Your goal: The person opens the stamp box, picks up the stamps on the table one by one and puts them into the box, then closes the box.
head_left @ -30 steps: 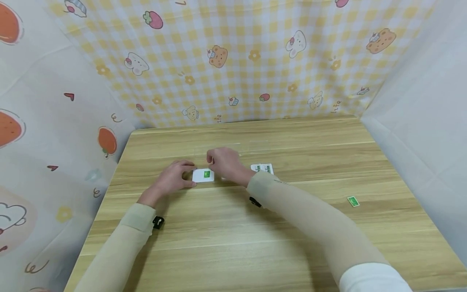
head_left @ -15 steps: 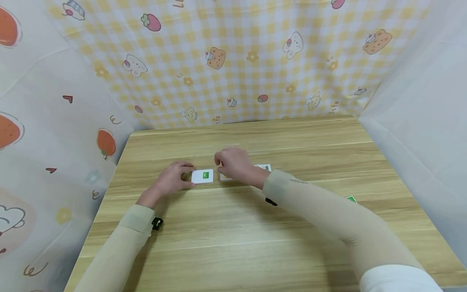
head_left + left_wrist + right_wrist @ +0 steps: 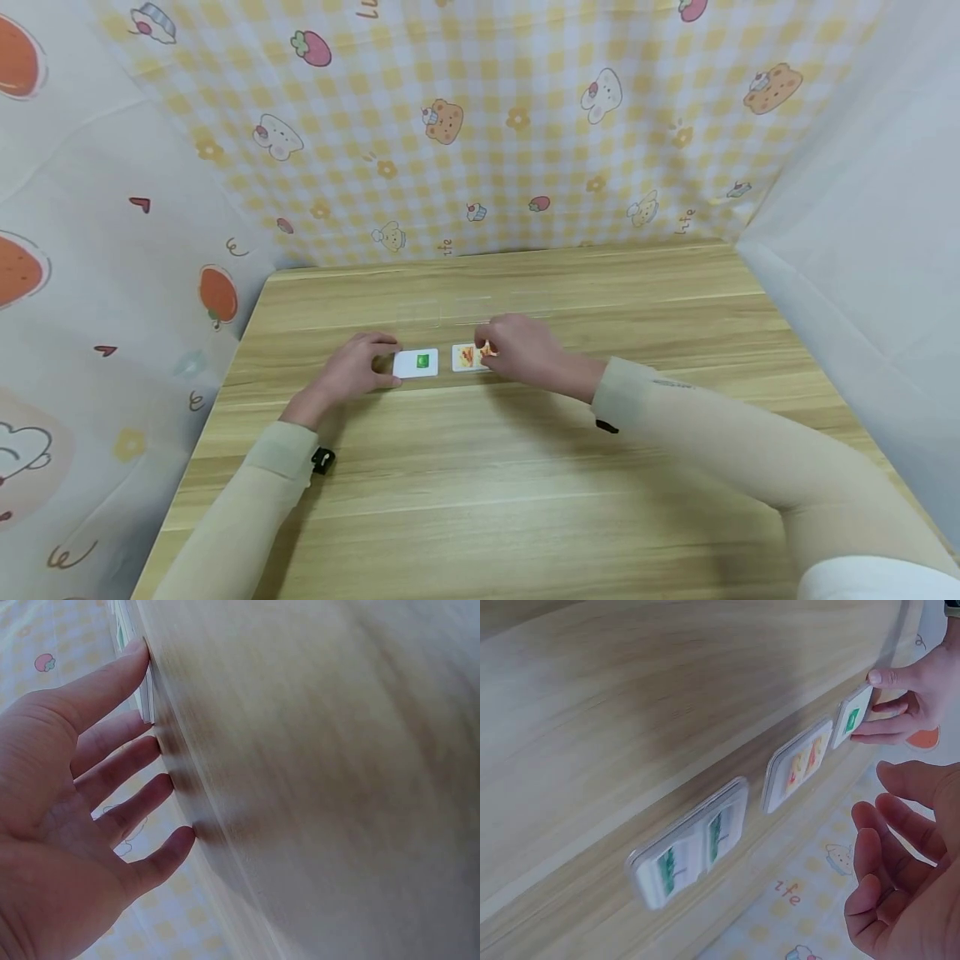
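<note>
My left hand holds the left end of a white card, thumb and a finger on opposite edges. On the card's right half lies a small green picture tile. My right hand hovers near a second white card bearing two orange picture tiles; its fingers are loosely curled, with nothing seen between them. A third card, with two green-and-white picture tiles, shows in the right wrist view. The right hand hides it in the head view.
Faint clear rectangular pieces lie in a row behind the cards on the wooden table. A yellow checked cloth hangs at the table's back edge. White cloths stand at the sides.
My right hand has moved right, away from the first card, uncovering the orange tiles. Its arm now covers the spot where a loose green tile lay. The left hand stays put.
</note>
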`<state>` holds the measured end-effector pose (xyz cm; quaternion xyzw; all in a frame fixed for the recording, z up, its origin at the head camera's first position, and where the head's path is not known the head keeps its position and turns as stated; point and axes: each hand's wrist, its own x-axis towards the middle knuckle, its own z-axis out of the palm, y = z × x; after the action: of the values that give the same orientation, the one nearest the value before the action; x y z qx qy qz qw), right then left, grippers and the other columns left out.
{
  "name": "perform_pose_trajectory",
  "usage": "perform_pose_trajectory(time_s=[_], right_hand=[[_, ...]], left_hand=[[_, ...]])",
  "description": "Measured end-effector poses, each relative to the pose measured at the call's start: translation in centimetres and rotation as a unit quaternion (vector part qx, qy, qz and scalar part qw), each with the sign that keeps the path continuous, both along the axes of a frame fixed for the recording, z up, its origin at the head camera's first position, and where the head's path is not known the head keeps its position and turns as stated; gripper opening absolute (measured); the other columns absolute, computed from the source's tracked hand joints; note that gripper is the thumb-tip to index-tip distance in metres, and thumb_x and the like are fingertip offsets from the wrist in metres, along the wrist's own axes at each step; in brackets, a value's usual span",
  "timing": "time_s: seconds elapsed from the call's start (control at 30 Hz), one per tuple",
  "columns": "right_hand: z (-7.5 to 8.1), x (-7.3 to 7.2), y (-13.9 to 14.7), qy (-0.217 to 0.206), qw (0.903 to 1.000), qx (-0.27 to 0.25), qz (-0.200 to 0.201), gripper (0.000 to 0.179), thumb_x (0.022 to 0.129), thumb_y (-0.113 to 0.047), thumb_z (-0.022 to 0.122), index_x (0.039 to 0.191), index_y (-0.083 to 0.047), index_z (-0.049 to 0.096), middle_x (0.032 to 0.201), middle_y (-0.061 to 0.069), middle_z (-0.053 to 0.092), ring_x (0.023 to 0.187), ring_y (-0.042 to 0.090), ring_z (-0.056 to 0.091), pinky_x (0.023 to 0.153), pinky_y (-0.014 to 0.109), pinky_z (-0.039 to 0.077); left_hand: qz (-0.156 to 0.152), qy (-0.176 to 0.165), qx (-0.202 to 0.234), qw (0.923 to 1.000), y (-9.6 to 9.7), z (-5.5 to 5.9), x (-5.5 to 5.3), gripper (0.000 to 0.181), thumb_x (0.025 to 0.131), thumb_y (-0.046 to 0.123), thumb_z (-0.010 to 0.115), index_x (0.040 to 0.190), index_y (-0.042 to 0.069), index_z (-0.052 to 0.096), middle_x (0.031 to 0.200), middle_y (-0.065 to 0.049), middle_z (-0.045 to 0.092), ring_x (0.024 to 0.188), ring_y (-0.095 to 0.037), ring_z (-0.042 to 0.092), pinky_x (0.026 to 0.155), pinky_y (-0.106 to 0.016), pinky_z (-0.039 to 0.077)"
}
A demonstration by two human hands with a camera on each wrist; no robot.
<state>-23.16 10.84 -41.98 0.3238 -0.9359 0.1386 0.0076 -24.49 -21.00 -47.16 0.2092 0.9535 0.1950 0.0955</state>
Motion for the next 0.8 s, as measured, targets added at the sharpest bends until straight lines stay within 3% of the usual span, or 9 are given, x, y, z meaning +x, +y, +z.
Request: perform_pose_trajectory(time_s=[0.23,0.47,0.8], right_hand=[[0.7,1.4,3.0,0.015,0.9998,-0.004,0.011,0.019,0.087,-0.018,0.079,0.104,-0.014,0.074,0.093,0.001,0.071,0.079,0.015,0.064,0.058,0.029,0.05],[1.4,3.1,6.6,0.033,0.9993,-0.012,0.011,0.025,0.081,-0.017,0.086,0.103,-0.012,0.075,0.092,0.003,0.07,0.071,0.013,0.059,0.059,0.029,0.049],[1.3,5.2,12.1,0.018,0.9992,0.001,-0.037,0.029,0.08,-0.017,0.087,0.106,-0.014,0.074,0.093,0.002,0.07,0.079,0.018,0.067,0.054,0.029,0.051]], left_hand=[[0.002,-0.005,0.0,1.0,0.0,0.2,0.1,0.064,0.083,0.032,0.085,0.137,0.008,0.063,0.146,-0.011,0.052,0.136,-0.036,0.041,0.106,-0.059,0.037],[-0.004,0.002,0.001,1.0,-0.1,0.1,0.1,0.064,0.083,0.032,0.085,0.137,0.007,0.063,0.145,-0.012,0.052,0.137,-0.036,0.041,0.106,-0.059,0.037],[-0.005,0.006,0.002,1.0,-0.2,-0.2,0.1,0.065,0.083,0.034,0.085,0.138,0.007,0.062,0.145,-0.012,0.052,0.136,-0.036,0.042,0.106,-0.059,0.037]])
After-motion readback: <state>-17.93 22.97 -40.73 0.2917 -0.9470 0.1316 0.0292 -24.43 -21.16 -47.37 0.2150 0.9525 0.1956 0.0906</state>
